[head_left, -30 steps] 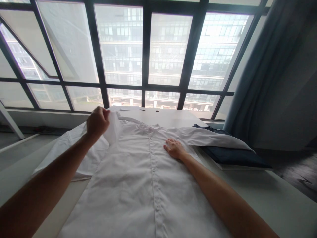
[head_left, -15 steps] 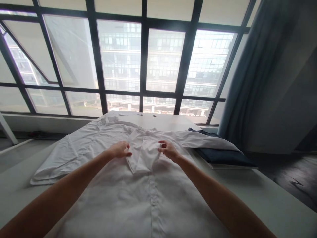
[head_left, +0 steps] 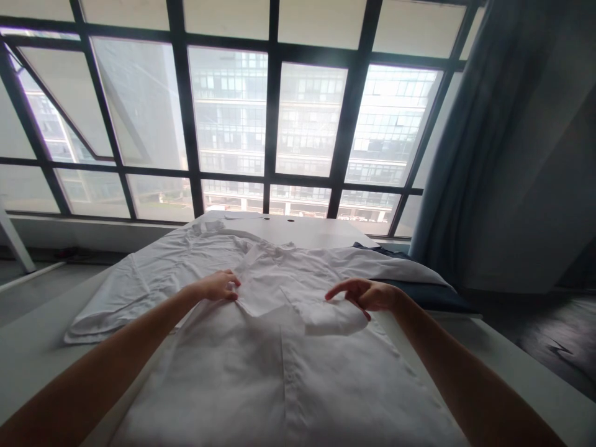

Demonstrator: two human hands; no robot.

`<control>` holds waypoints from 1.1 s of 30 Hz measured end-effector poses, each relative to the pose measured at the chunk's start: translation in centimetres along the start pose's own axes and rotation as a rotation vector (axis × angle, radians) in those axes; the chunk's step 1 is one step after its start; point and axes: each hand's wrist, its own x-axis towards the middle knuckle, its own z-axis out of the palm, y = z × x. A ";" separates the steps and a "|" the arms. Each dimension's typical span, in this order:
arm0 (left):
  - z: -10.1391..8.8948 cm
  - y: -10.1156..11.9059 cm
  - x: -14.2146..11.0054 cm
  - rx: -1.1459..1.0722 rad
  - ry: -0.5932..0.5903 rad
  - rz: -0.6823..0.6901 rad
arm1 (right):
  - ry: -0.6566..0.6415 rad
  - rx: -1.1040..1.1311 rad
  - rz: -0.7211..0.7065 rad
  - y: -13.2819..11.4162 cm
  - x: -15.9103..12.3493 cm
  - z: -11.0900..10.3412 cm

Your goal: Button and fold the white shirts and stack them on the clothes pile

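Note:
A white button-up shirt (head_left: 279, 372) lies front up on a white table (head_left: 526, 372), collar toward the window. Its left sleeve is spread out to the left. My left hand (head_left: 215, 287) rests on the shirt's left chest with its fingers curled, pressing down a folded flap of cloth. My right hand (head_left: 367, 293) hovers over the right chest with fingers bent and pinched on a fold of the cloth that is pulled across to the right.
A dark blue folded garment (head_left: 428, 293) lies at the table's right side, partly under the shirt's right sleeve. Tall framed windows (head_left: 274, 124) stand behind the table and a blue-grey curtain (head_left: 470, 155) hangs at right. Two small holes mark the tabletop's far end.
My left hand came down from holding the cloth up near the collar to the chest. My right hand drew a fold of cloth from the middle out to the right.

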 end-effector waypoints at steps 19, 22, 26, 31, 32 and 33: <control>-0.2 5.4 8.9 0.174 0.088 -0.236 | -0.258 -0.588 -0.376 2.9 2.4 8.7; 0.3 4.8 10.4 0.151 0.106 -0.309 | -0.391 -0.559 -0.296 2.0 2.3 8.4; 0.5 3.8 12.1 0.121 0.116 -0.345 | -0.741 -0.318 -0.233 -2.8 -1.4 5.3; 0.3 3.0 13.9 0.125 0.106 -0.370 | -0.837 -0.235 0.165 -5.5 -3.1 3.1; 0.2 2.9 14.2 0.123 0.110 -0.378 | -0.722 -0.309 0.175 -4.8 -2.4 3.4; 0.1 2.8 14.6 0.115 0.120 -0.389 | -0.591 -0.423 0.165 -3.9 -1.4 3.8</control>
